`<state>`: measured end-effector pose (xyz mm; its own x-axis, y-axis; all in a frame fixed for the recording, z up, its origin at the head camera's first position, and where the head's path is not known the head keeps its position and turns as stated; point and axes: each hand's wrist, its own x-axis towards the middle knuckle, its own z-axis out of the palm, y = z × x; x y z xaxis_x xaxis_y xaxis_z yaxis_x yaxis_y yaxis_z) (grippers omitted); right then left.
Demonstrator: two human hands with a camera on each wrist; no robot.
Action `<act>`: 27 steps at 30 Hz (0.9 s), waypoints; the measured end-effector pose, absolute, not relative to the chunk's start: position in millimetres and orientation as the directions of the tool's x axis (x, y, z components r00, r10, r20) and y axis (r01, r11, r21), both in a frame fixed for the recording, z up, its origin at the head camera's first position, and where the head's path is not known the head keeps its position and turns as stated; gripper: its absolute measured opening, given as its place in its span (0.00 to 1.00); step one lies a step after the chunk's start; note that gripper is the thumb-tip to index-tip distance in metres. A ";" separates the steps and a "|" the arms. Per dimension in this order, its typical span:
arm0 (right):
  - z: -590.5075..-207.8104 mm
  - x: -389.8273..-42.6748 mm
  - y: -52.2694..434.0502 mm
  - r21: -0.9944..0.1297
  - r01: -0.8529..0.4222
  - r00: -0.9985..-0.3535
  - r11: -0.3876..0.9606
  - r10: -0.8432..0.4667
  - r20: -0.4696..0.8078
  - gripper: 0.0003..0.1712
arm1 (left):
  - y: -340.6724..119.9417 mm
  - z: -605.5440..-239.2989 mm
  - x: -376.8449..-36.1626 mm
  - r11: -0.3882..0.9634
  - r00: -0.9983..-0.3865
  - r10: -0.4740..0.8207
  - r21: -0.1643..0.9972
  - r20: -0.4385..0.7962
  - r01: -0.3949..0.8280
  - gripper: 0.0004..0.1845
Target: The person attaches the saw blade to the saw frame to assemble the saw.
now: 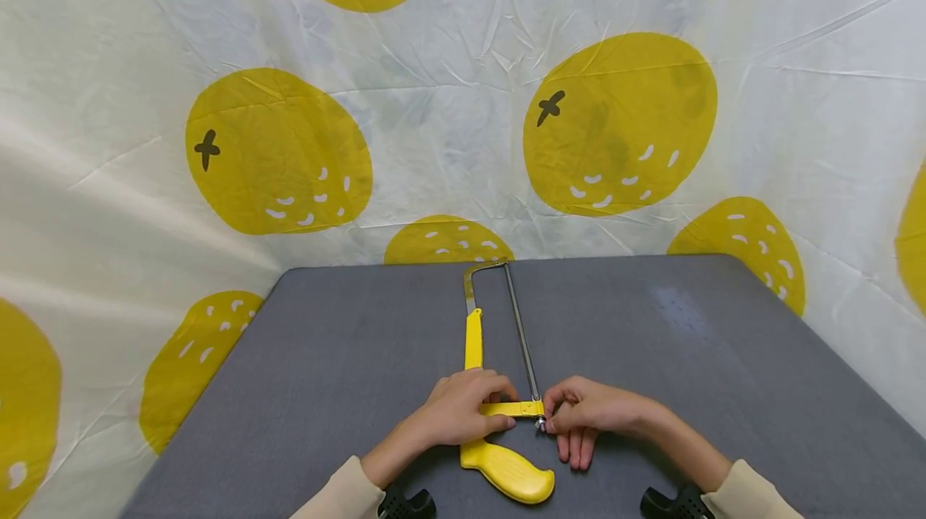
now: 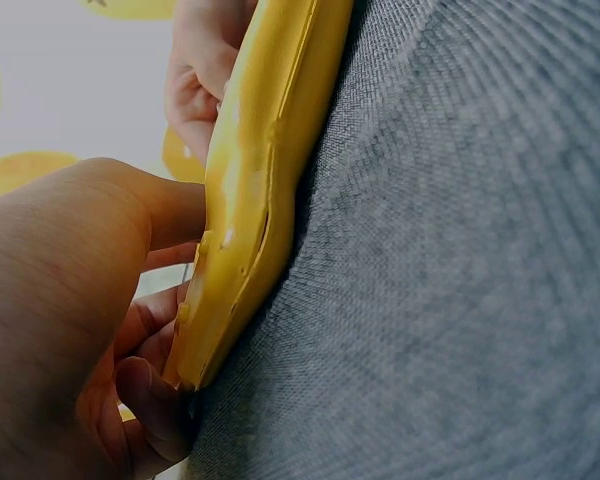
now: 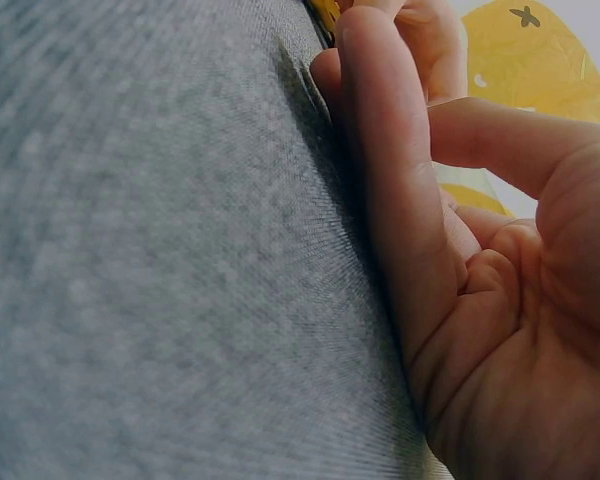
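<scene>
A hacksaw with a yellow handle [image 1: 510, 474] and a yellow-and-metal frame lies flat on the grey table. Its blade [image 1: 522, 334] runs along the right side, away from me. My left hand [image 1: 459, 408] grips the frame just above the handle, thumb and fingers around the yellow crosspiece [image 1: 514, 409]. At the blade's near end, my right hand [image 1: 596, 410] pinches at the small metal wing nut [image 1: 540, 425] with thumb and index finger; its other fingers rest low by the table. In the left wrist view, the yellow handle [image 2: 245, 200] partly hides the left fingers.
The grey cloth-covered table [image 1: 347, 342] extends around the saw on all sides. Behind it hangs a white curtain [image 1: 448, 141] printed with yellow fruit, which also drapes along both sides. Black wrist straps [image 1: 407, 504] sit by the cream sleeves [image 1: 343, 493].
</scene>
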<state>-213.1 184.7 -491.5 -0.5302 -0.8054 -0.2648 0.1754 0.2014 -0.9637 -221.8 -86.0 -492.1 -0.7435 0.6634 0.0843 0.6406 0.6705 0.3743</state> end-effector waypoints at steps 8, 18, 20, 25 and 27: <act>-492.6 -213.0 184.8 -0.964 0.175 -0.530 0.201 -0.806 -0.265 0.03 | -85.9 -492.1 -220.8 0.673 -0.747 0.659 0.373 0.088 0.638 0.10; -490.9 -213.2 184.4 -0.963 0.184 -0.519 0.197 -0.813 -0.265 0.02 | -86.2 -494.3 -221.9 0.668 -0.743 0.662 0.369 0.100 0.646 0.10; -490.7 -213.5 184.3 -0.963 0.181 -0.520 0.198 -0.812 -0.265 0.02 | -86.1 -494.4 -222.1 0.667 -0.741 0.663 0.366 0.106 0.649 0.10; -490.3 -213.8 184.4 -0.962 0.182 -0.524 0.202 -0.808 -0.269 0.03 | -86.1 -493.8 -222.1 0.666 -0.741 0.663 0.370 0.106 0.648 0.10; -490.1 -213.8 184.5 -0.962 0.183 -0.525 0.204 -0.807 -0.271 0.03 | -86.2 -493.4 -222.1 0.666 -0.742 0.663 0.372 0.104 0.647 0.10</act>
